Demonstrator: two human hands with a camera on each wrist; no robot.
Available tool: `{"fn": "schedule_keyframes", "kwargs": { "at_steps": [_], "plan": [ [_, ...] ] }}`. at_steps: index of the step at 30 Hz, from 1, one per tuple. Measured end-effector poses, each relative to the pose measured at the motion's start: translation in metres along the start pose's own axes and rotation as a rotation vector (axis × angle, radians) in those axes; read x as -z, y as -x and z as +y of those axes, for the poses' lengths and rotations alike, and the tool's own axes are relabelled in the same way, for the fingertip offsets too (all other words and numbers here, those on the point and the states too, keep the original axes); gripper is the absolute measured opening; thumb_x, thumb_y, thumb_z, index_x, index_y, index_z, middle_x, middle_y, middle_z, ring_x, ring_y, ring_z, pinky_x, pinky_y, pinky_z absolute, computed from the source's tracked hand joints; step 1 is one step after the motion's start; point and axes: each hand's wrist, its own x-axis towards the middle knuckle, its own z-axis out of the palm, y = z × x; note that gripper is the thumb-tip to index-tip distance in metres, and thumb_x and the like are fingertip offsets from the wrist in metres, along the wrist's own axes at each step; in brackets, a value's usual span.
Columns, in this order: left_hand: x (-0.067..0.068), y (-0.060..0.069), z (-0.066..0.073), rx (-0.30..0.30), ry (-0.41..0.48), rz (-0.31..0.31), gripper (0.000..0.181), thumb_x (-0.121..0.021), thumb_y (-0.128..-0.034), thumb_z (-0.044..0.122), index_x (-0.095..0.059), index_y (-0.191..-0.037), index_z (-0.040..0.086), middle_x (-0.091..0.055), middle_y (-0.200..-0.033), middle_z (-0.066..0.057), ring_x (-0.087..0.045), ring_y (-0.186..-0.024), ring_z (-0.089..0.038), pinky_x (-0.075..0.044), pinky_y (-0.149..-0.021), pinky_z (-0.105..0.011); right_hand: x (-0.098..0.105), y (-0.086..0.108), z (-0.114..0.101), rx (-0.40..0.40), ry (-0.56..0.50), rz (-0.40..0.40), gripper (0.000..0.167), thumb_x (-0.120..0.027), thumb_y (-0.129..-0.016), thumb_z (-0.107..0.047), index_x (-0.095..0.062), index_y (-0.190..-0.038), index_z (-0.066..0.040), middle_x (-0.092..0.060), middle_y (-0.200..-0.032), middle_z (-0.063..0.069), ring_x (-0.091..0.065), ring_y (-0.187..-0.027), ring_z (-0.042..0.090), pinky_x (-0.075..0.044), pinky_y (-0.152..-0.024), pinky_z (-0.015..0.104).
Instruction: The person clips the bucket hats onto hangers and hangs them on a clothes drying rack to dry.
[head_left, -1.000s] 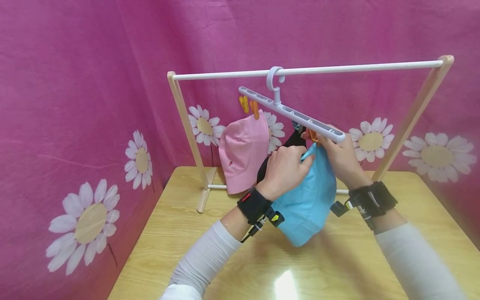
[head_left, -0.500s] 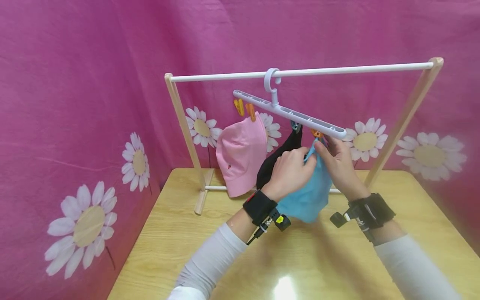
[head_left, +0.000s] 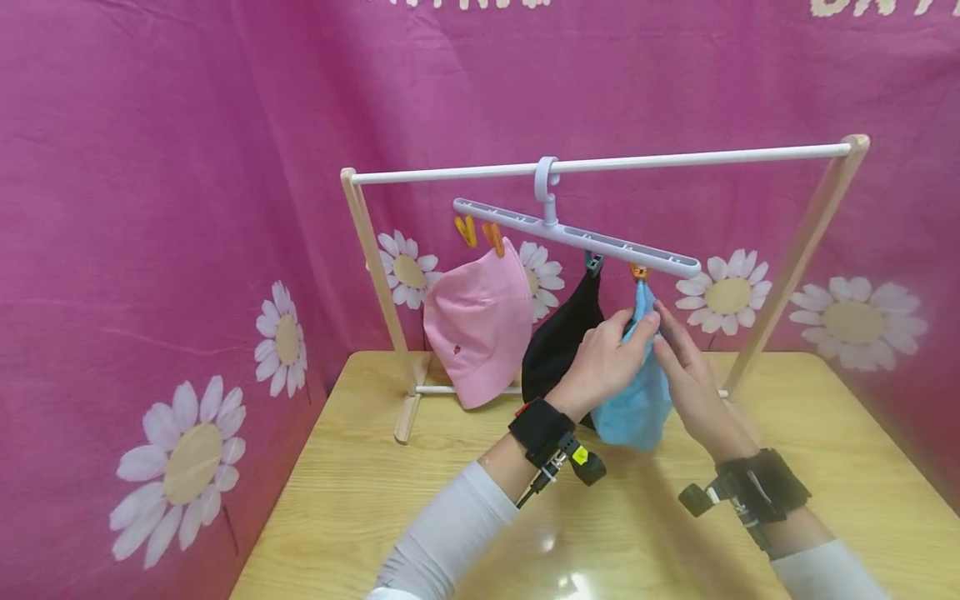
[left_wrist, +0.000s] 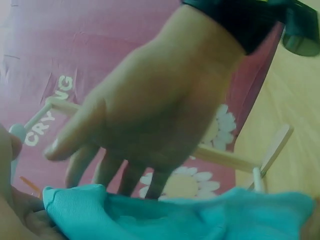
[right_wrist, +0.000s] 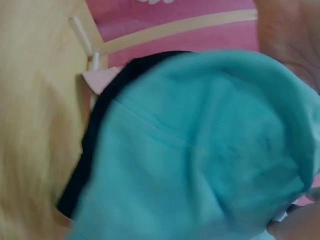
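A light blue hat [head_left: 633,408] hangs at the right end of a pale grey clip hanger [head_left: 577,237], its upper edge at an orange clip [head_left: 639,272]. My left hand [head_left: 603,358] pinches the hat's edge below that clip, thumb towards me. Just to its right is my right hand [head_left: 697,396], fingers straight and close to the cloth; in the left wrist view this hand [left_wrist: 150,105] has its fingers spread, holding nothing. Beside the blue hat, a black hat [head_left: 562,342] hangs from a grey clip [head_left: 594,262]. The blue hat [right_wrist: 200,140] fills most of the right wrist view.
The hanger hooks over the white bar [head_left: 675,160] of a wooden-ended rack [head_left: 378,258]. To the left, a pink hat [head_left: 480,321] hangs from an orange clip [head_left: 493,239], beside a yellow clip [head_left: 466,231]. The rack stands on a wooden table [head_left: 360,500] before pink flowered cloth [head_left: 225,125].
The right hand has come away from the orange clip, down and to the right, and its fingers have straightened. The left hand, still pinching the blue hat, has moved right. The hanger has swung slightly.
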Motion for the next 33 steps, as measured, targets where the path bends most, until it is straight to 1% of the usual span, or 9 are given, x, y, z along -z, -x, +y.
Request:
{"fn": "schedule_keyframes", "kwargs": {
  "at_steps": [5, 11, 15, 18, 22, 24, 26, 29, 33],
  "plan": [
    [-0.011, -0.006, -0.002, -0.014, 0.069, -0.016, 0.053, -0.041, -0.1063, 0.062, -0.058, -0.129, 0.018, -0.061, -0.1, 0.001, -0.06, -0.094, -0.009, -0.049, -0.074, -0.029, -0.006, 0.008, 0.015, 0.047, 0.028, -0.026, 0.067, -0.042, -0.114, -0.019, -0.005, -0.169, -0.012, 0.0, -0.176, 0.012, 0.0, -0.161, 0.028, -0.018, -0.119, 0.011],
    [-0.024, -0.014, -0.004, 0.043, 0.099, 0.025, 0.06, -0.043, -0.1045, 0.063, -0.053, -0.144, 0.02, -0.065, -0.12, 0.004, -0.061, -0.108, -0.008, -0.054, -0.088, -0.036, -0.013, 0.009, 0.026, 0.13, 0.128, 0.034, 0.085, -0.059, -0.104, -0.003, -0.009, -0.17, -0.023, -0.009, -0.176, 0.003, -0.007, -0.161, 0.021, -0.013, -0.128, 0.043],
    [-0.033, -0.013, -0.012, 0.055, 0.134, 0.039, 0.069, -0.042, -0.1038, 0.064, -0.04, -0.16, 0.023, -0.06, -0.143, 0.005, -0.057, -0.127, -0.009, -0.052, -0.102, -0.041, -0.015, 0.011, 0.036, 0.189, 0.156, 0.059, 0.09, -0.062, -0.1, 0.005, -0.012, -0.17, -0.021, -0.015, -0.175, 0.006, -0.012, -0.159, 0.013, -0.016, -0.126, 0.029],
    [-0.041, -0.006, -0.024, 0.016, 0.183, 0.023, 0.075, -0.041, -0.1038, 0.062, -0.024, -0.167, 0.025, -0.043, -0.162, 0.006, -0.045, -0.144, -0.01, -0.045, -0.113, -0.04, -0.016, 0.015, 0.042, 0.192, 0.14, 0.06, 0.086, -0.057, -0.101, 0.008, -0.011, -0.17, -0.016, -0.013, -0.175, 0.013, -0.014, -0.159, 0.016, -0.019, -0.12, 0.014],
    [-0.049, 0.007, -0.038, -0.066, 0.205, 0.011, 0.08, -0.04, -0.1034, 0.058, -0.015, -0.169, 0.021, -0.025, -0.172, 0.006, -0.03, -0.154, -0.011, -0.036, -0.12, -0.036, -0.016, 0.016, 0.047, 0.128, 0.154, 0.087, 0.081, -0.054, -0.104, 0.002, -0.01, -0.17, -0.017, -0.016, -0.173, 0.02, -0.022, -0.156, 0.034, -0.026, -0.112, 0.008],
    [-0.051, 0.013, -0.043, -0.108, 0.181, 0.01, 0.081, -0.041, -0.1036, 0.057, -0.015, -0.169, 0.018, -0.019, -0.174, 0.005, -0.023, -0.157, -0.012, -0.031, -0.122, -0.034, -0.015, 0.013, 0.048, 0.077, 0.186, 0.114, 0.08, -0.055, -0.106, -0.004, -0.01, -0.17, -0.024, -0.02, -0.172, 0.019, -0.028, -0.152, 0.042, -0.03, -0.112, 0.012],
    [-0.052, 0.018, -0.046, -0.142, 0.154, -0.002, 0.081, -0.042, -0.1042, 0.057, -0.014, -0.169, 0.017, -0.013, -0.175, 0.005, -0.016, -0.159, -0.013, -0.028, -0.124, -0.034, -0.012, 0.01, 0.049, 0.041, 0.225, 0.149, 0.079, -0.057, -0.106, -0.011, -0.013, -0.169, -0.029, -0.025, -0.171, 0.017, -0.034, -0.149, 0.045, -0.034, -0.118, 0.026],
    [-0.053, 0.026, -0.051, -0.168, 0.103, -0.03, 0.08, -0.041, -0.1048, 0.056, -0.015, -0.169, 0.016, -0.011, -0.175, 0.005, -0.011, -0.161, -0.014, -0.026, -0.124, -0.035, -0.008, 0.008, 0.049, 0.024, 0.233, 0.177, 0.076, -0.057, -0.107, -0.015, -0.015, -0.169, -0.03, -0.026, -0.171, 0.017, -0.034, -0.149, 0.047, -0.034, -0.12, 0.042],
    [-0.054, 0.044, -0.062, -0.167, 0.062, -0.086, 0.081, -0.039, -0.1054, 0.058, -0.014, -0.169, 0.015, -0.008, -0.176, 0.004, -0.008, -0.162, -0.018, -0.024, -0.126, -0.04, -0.003, 0.016, 0.05, 0.025, 0.159, 0.18, 0.075, -0.055, -0.108, -0.012, -0.013, -0.17, -0.02, -0.02, -0.172, 0.02, -0.027, -0.154, 0.047, -0.035, -0.116, 0.024]
  ]
}}
